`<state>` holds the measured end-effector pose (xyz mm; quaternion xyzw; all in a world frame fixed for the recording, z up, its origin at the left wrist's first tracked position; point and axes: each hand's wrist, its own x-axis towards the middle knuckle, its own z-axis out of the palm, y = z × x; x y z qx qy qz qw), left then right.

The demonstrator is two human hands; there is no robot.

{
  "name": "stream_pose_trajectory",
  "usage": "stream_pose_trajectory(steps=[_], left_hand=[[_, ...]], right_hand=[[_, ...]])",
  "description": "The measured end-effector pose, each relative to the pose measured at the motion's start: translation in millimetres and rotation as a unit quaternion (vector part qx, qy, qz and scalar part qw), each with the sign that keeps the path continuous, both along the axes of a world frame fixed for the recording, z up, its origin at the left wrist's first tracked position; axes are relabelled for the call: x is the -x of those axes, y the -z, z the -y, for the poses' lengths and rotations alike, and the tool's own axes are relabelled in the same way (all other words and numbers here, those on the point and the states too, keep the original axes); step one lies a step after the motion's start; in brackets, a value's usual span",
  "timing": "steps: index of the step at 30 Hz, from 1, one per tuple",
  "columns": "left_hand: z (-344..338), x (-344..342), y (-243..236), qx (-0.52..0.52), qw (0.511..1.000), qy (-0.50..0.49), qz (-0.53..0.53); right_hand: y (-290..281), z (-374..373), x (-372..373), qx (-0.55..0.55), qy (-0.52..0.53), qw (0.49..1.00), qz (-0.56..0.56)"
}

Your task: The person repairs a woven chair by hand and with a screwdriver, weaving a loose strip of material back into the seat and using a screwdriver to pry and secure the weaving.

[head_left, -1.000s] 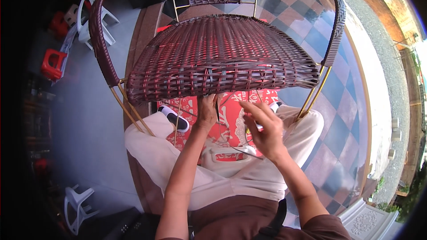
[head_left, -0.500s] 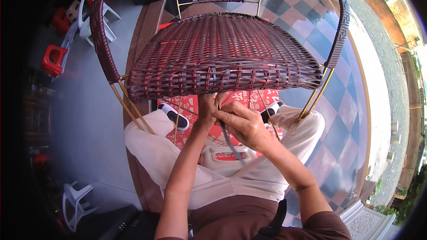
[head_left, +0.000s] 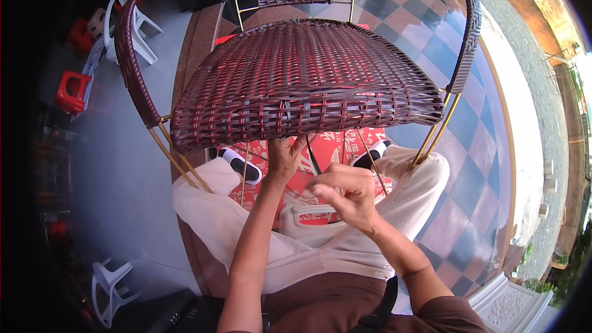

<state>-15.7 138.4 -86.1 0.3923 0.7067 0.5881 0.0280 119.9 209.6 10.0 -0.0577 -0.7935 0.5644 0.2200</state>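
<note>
A dark brown woven wicker armchair (head_left: 308,65) faces me, its seat's front edge raised above my lap. Under that edge, my left hand (head_left: 284,159) reaches up; its fingertips are hidden behind the weave. My right hand (head_left: 349,194) is lower and to the right, its fingers curled in a pinch. From the seat's underside a thin dark strip (head_left: 313,157) runs straight down to the right hand's fingers, where its end is lost from sight. A few lighter grey strands (head_left: 285,110) show in the front weave.
Gold metal legs (head_left: 179,154) of the chair rest by my knees. A white plastic stool (head_left: 295,219) stands between my thighs over a red patterned mat (head_left: 333,148). On the left are a white chair (head_left: 132,21), a red stool (head_left: 73,92) and another white stool (head_left: 109,290).
My right hand has moved down and right, away from the left hand. The strip's loose tail no longer hangs below the hands. The chair has shifted slightly left and its front edge lower.
</note>
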Motion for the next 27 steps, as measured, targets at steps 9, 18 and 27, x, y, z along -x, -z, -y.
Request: stream_pose_trajectory(steps=[9,18,27], left_hand=[[10.2,-2.4,-4.7,0.038,0.999,0.010,-0.007],[4.8,6.2,3.6,0.023,0.999,0.030,-0.002],[4.4,10.7,9.3,0.009,0.999,0.035,-0.001]], right_hand=[[16.4,20.2,-0.3,0.253,0.135,0.955,0.081],[42.4,12.2,3.8,0.211,0.159,0.956,0.125],[60.3,16.5,24.1,0.236,0.152,0.958,0.055]])
